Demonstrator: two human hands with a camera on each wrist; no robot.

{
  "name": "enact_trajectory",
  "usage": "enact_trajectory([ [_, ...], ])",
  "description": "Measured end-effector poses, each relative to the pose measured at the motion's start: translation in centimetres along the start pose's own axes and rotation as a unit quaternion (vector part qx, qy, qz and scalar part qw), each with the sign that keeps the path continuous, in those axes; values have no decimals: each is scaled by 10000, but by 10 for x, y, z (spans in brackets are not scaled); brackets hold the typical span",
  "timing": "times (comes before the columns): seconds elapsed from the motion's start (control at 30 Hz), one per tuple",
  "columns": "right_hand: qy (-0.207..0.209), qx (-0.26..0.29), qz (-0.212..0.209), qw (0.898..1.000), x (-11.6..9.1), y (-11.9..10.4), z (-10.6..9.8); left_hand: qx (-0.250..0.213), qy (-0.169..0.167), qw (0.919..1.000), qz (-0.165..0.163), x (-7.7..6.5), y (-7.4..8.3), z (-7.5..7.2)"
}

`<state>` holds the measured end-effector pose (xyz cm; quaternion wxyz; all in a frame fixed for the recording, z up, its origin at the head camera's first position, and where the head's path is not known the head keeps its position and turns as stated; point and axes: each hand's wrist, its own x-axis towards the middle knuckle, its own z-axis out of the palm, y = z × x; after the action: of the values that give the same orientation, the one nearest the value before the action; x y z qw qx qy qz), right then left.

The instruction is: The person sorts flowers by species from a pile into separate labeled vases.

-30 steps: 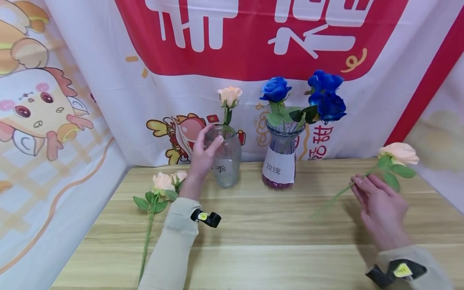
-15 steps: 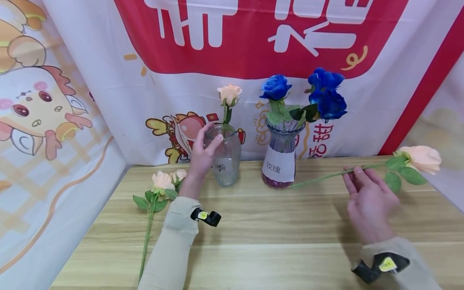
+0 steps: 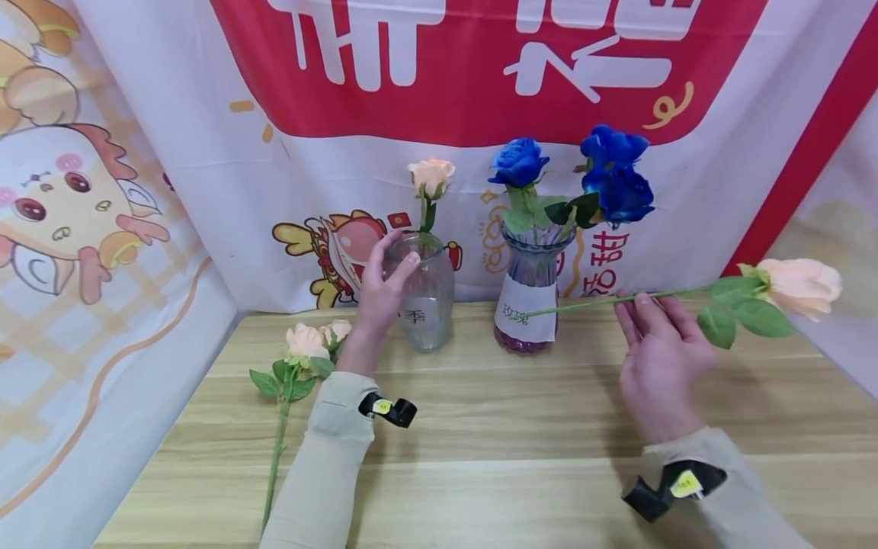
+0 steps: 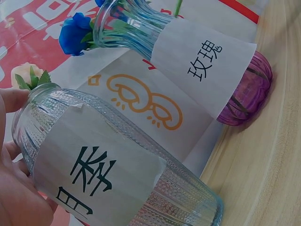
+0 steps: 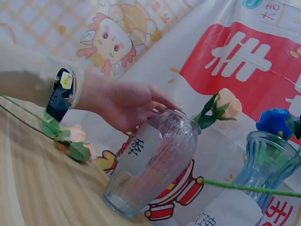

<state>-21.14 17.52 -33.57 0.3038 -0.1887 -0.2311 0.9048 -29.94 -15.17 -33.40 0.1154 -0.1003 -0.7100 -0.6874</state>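
My left hand [image 3: 381, 297] grips the clear ribbed glass vase [image 3: 435, 309] near its rim, thumb at the front. One peach rose [image 3: 430, 177] stands in that vase, which bears a white paper label [image 4: 99, 162]. Out to the right, my right hand [image 3: 661, 362] pinches the green stem of another peach rose [image 3: 799, 288]. Its bloom points right, and the stem's cut end overlaps the blue-and-purple glass vase [image 3: 531, 267] in the head view. In the right wrist view the held stem [image 5: 249, 189] crosses in front of that vase.
Blue roses [image 3: 519, 162] fill the blue-and-purple vase, which has its own paper label [image 3: 542, 324]. Peach roses [image 3: 305, 343] lie on the wooden table [image 3: 507, 427] beside my left forearm. A printed cloth backdrop [image 3: 329, 175] hangs close behind the vases.
My right hand has moved left with the peach rose, and its stem has swung from slanting to nearly level, its end now before the blue-and-purple vase. My left hand keeps its place on the clear vase.
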Motion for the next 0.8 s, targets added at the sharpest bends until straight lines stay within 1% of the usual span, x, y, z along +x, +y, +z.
enact_trajectory([
  [0.13, -215, 37, -305, 9993, -9, 10, 8, 60, 24, 10000, -65, 0, -1, -1],
  [0.2, -279, 47, -391, 9988, -13, 12, 11, 75, 10, 9999, -89, 0, -1, -1],
  [0.3, -293, 153, -400, 9987, -16, 14, 16, 81, -7, 9999, -79, 1, -1, 0],
  [0.47, -346, 132, -480, 9982, -22, 19, 23, 60, -14, 10000, -43, 1, 1, 1],
  [0.8, -713, 99, -585, 9957, -39, 33, 35, 1, 20, 10000, -89, 0, 0, 1],
])
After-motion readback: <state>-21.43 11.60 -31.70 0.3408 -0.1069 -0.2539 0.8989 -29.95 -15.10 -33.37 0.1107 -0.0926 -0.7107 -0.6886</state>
